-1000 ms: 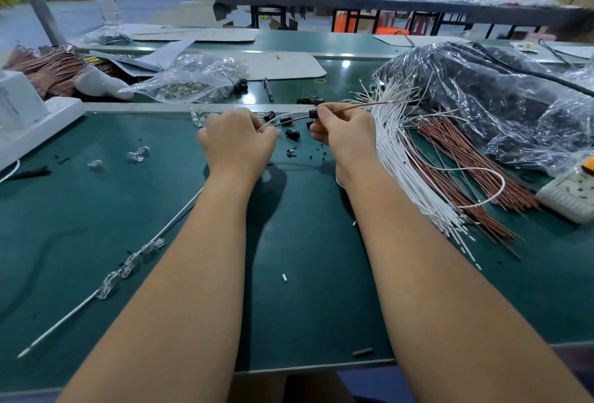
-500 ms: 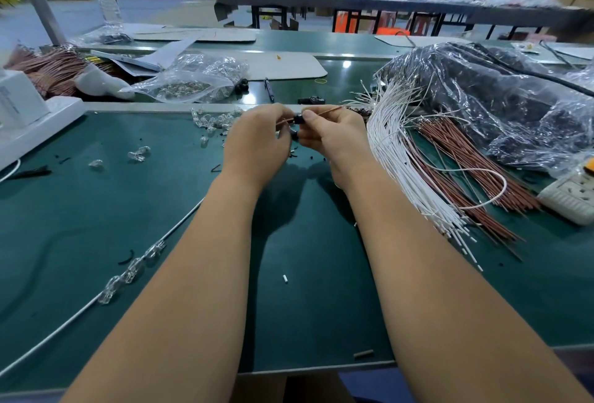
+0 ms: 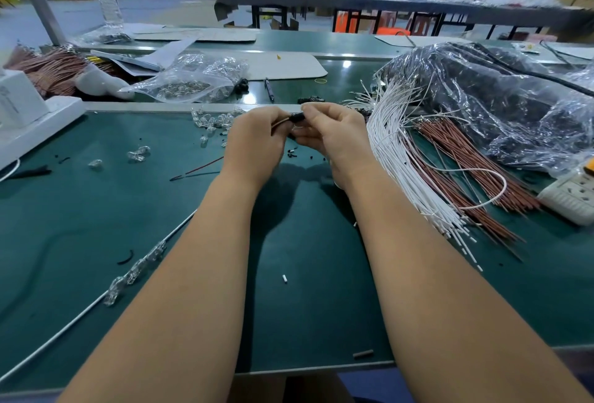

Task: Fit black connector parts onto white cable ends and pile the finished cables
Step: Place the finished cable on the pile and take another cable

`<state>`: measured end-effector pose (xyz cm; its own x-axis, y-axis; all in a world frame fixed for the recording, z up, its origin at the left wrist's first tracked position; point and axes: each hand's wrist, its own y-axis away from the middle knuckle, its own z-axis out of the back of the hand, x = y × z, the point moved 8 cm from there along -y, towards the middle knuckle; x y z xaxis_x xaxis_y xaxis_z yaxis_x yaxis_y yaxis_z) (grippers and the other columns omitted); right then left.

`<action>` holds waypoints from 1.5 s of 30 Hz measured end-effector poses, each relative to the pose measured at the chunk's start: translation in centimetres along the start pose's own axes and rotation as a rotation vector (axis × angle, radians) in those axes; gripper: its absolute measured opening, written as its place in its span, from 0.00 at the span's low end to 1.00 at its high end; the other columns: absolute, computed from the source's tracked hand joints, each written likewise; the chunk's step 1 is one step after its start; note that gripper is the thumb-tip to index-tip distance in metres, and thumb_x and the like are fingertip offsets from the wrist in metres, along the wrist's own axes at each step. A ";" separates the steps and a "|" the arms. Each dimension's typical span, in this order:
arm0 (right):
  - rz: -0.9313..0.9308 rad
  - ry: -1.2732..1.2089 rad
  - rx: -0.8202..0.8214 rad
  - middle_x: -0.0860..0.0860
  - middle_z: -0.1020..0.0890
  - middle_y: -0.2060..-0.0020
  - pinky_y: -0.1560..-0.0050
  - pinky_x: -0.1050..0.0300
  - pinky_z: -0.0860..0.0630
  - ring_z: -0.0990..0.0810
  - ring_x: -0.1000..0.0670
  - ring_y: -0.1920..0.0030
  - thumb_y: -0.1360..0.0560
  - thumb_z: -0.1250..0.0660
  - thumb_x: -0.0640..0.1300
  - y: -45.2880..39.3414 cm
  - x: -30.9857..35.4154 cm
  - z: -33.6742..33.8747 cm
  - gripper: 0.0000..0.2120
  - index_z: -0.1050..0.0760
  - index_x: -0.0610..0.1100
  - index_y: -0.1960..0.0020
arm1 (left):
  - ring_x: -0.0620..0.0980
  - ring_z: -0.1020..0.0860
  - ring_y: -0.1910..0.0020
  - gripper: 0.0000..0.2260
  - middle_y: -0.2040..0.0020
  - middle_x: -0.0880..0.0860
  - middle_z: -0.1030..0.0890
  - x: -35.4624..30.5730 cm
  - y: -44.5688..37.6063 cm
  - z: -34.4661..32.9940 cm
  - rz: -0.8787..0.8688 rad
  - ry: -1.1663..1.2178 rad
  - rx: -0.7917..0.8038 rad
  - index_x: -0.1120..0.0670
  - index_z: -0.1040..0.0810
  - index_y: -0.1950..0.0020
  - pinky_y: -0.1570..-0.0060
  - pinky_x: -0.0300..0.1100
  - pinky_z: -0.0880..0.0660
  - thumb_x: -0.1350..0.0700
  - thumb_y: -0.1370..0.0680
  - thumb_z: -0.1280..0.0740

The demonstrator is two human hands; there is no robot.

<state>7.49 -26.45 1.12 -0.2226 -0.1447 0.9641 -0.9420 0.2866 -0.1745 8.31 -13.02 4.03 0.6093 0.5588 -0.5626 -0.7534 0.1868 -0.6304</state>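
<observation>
A: Nearest on the matte green surface (image 3: 96, 225), what lies there?

B: A thin white cable (image 3: 64, 325) running slantwise at the left, with clear glassy beads (image 3: 135, 270) strung along it, and a tiny white offcut (image 3: 284, 278) between the forearms.

A: And the black connector part?

B: Small, dark and stubby, the black connector part (image 3: 296, 117) sits raised above the surface between both hands. The left hand (image 3: 255, 142) has its grip pinched on a thin brownish wire (image 3: 280, 123) leading into it; the right hand (image 3: 334, 135) pinches the connector itself.

A: Beyond them?

B: Right of the hands, a fanned bundle of smooth white cables (image 3: 395, 158) touches a sheaf of reddish-brown wires (image 3: 463, 161). Farther right, crinkled glossy plastic wrap (image 3: 501, 97). At the far left, a clear bag (image 3: 189, 84) of small shiny pieces.
</observation>
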 end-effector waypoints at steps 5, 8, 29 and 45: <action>-0.085 -0.070 -0.078 0.46 0.18 0.70 0.69 0.58 0.21 0.19 0.49 0.71 0.20 0.36 0.47 -0.2 -0.4 1.1 0.13 0.24 0.38 0.57 | 0.49 0.27 0.66 0.06 0.65 0.50 0.21 0.5 0.0 0.3 0.026 0.018 -0.032 0.59 0.17 0.54 0.64 0.39 0.35 0.60 0.23 0.34; -0.040 0.071 -0.075 0.46 0.18 0.68 0.71 0.60 0.22 0.20 0.51 0.73 0.23 0.32 0.43 0.0 -0.3 1.0 0.08 0.24 0.41 0.58 | 0.53 0.25 0.66 0.06 0.65 0.53 0.19 0.3 0.1 0.3 0.009 0.003 -0.033 0.60 0.17 0.55 0.64 0.42 0.33 0.60 0.23 0.33; -0.027 0.107 -0.081 0.48 0.18 0.67 0.66 0.59 0.20 0.20 0.52 0.72 0.23 0.33 0.38 -0.1 0.1 1.5 0.06 0.22 0.42 0.58 | 0.52 0.24 0.66 0.06 0.66 0.53 0.20 0.7 0.2 -0.3 0.019 0.007 0.011 0.57 0.18 0.58 0.63 0.43 0.29 0.60 0.23 0.34; 0.008 0.098 -0.102 0.47 0.19 0.68 0.68 0.59 0.22 0.22 0.50 0.72 0.22 0.35 0.42 -0.1 0.5 1.7 0.10 0.22 0.41 0.60 | 0.48 0.32 0.72 0.08 0.70 0.56 0.23 0.7 0.2 -0.1 0.039 0.070 0.007 0.60 0.18 0.59 0.68 0.43 0.34 0.60 0.22 0.34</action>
<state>7.02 -28.11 1.30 -0.2002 -0.0503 0.9785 -0.9087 0.3830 -0.1662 8.63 -12.64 3.43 0.5953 0.5083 -0.6223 -0.7782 0.1718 -0.6041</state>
